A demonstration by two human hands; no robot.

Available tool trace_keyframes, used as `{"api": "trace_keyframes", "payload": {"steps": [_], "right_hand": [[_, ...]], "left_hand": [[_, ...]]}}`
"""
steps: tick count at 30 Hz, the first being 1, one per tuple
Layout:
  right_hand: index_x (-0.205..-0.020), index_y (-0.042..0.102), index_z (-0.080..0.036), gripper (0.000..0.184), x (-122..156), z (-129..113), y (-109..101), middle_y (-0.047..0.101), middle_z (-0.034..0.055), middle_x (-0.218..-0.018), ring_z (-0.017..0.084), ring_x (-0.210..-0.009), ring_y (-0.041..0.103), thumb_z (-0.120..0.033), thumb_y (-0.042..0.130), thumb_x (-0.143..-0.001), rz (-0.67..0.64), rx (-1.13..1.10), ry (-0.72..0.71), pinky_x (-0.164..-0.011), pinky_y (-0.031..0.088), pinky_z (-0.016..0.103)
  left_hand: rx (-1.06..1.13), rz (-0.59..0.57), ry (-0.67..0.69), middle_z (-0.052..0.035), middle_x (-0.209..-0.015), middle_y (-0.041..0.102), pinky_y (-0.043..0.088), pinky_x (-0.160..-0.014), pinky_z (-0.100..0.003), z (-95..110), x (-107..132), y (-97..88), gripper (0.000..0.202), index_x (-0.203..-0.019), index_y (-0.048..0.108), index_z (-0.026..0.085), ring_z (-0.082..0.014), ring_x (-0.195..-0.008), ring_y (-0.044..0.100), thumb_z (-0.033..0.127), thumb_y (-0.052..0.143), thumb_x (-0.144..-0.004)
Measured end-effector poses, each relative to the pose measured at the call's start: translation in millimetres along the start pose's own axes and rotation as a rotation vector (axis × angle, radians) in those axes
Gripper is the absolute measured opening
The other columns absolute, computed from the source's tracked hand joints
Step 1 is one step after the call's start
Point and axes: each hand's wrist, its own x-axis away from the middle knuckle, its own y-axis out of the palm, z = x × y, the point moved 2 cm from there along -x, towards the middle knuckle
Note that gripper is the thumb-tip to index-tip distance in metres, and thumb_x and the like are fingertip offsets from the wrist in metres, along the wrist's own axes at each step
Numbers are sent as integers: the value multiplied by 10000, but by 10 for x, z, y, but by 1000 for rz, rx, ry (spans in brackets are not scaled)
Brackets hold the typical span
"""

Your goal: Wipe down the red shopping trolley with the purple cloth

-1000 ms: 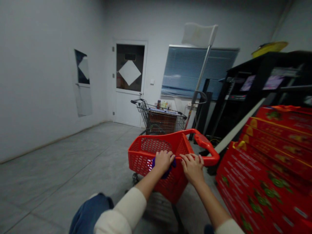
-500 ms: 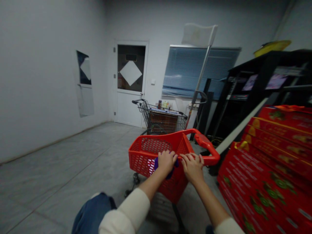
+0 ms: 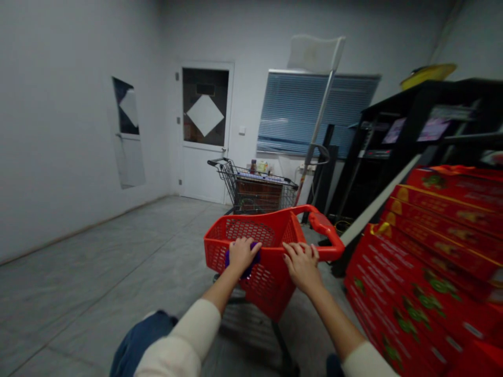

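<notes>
A red plastic shopping cart with perforated basket walls stands right in front of me, its handle toward the right. My left hand presses a purple cloth over the near side rim, fingers bent across the top edge. Part of the cloth hangs down the outer wall, and the rest lies hidden under the hand. Farther right, my right hand is hooked over the same rim close to the handle, holding the cart.
Behind the red cart are a black wire cart and a brown cabinet. Stacked red boxes rise close on my right, beside a black shelf. A white door is in the back wall.
My left hand has slid left along the rim with the purple cloth, away from my right hand. The right hand keeps its hold on the rim. The view has shifted slightly.
</notes>
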Motion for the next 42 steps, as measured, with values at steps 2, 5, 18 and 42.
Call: {"api": "trace_keyframes", "payload": {"steps": [2,5,18,42], "right_hand": [[-1323,576,-273,409,-23,-61,32,657,47,-1240,262,-1186,468,-386,380,-983,-17,-10,-4,-1114,158,496],[-1373,526,-231,452,-49,-136,70,655,66,-1248,268,-1191,470,-396,360,-986,-13,-18,8,-1109,172,498],[-1227,655,-227,396,-31,461,-242,638,77,-1256,299,-1242,396,-357,402,-951,163,110,81,-1089,257,502],[-1087,711,-203,398,22,-40,-276,679,98,-1092,333,-1224,374,-348,366,-951,250,-64,187,-1076,213,534]], "left_hand": [[14,-2,-12,-77,-1074,692,398,-868,-390,111,-40,-5,503,-986,672,234,-260,-1031,598,633,371,-927],[67,-18,64,-68,-1067,701,416,-854,-377,380,-88,0,511,-1002,671,246,-250,-1030,611,643,358,-927],[35,-58,21,-62,-1079,700,427,-879,-342,206,-158,-63,432,-1041,682,258,-212,-1029,618,513,337,-981],[142,-8,191,-44,-1056,700,431,-855,-283,731,-26,-218,454,-1051,684,271,-178,-986,608,470,278,-1006]]}}
